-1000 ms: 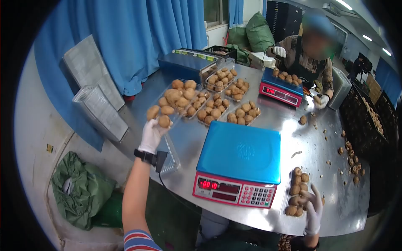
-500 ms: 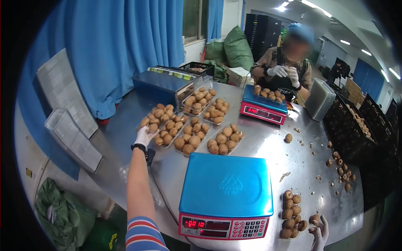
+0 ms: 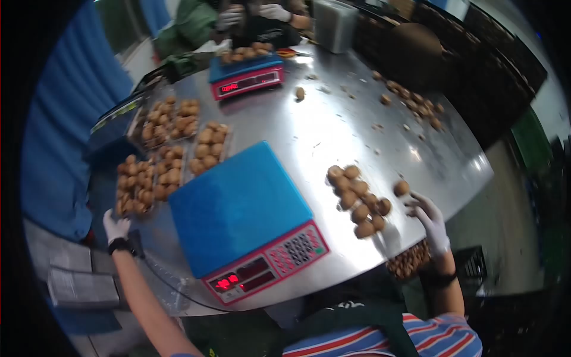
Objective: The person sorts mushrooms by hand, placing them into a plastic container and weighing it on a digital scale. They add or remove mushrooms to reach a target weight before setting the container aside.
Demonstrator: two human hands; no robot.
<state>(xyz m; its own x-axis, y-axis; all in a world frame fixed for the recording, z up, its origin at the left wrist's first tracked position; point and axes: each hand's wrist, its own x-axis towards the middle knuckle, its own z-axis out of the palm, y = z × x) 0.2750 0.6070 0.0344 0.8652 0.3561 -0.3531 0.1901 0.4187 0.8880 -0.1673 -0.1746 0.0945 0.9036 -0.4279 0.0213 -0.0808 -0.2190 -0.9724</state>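
Observation:
My left hand [image 3: 116, 226], in a white glove, is at the near end of a clear tray of brown mushrooms [image 3: 135, 185], its thumb and fingers apart by the tray's edge. My right hand [image 3: 430, 221], gloved too, hovers low over the right of the table with its fingers spread and slightly bent. A single mushroom [image 3: 401, 188] lies just beyond those fingertips. Left of it stands another tray of mushrooms [image 3: 359, 203], filled in rows. Between my hands sits a scale [image 3: 238, 208] with a bare blue platform and a lit red display.
Several filled mushroom trays [image 3: 210, 143] stand beside the scale. Across the metal table [image 3: 297, 134], a person's gloved hands [image 3: 275, 12] are behind a second scale [image 3: 246, 76] loaded with mushrooms. Loose mushrooms [image 3: 416, 102] and scraps lie at the right, near dark crates [image 3: 476, 71].
The view has turned and tilted downward, bringing my right arm and the table's near edge into sight. My left hand has shifted to the near end of the trays. The right hand remains beside the loose mushroom.

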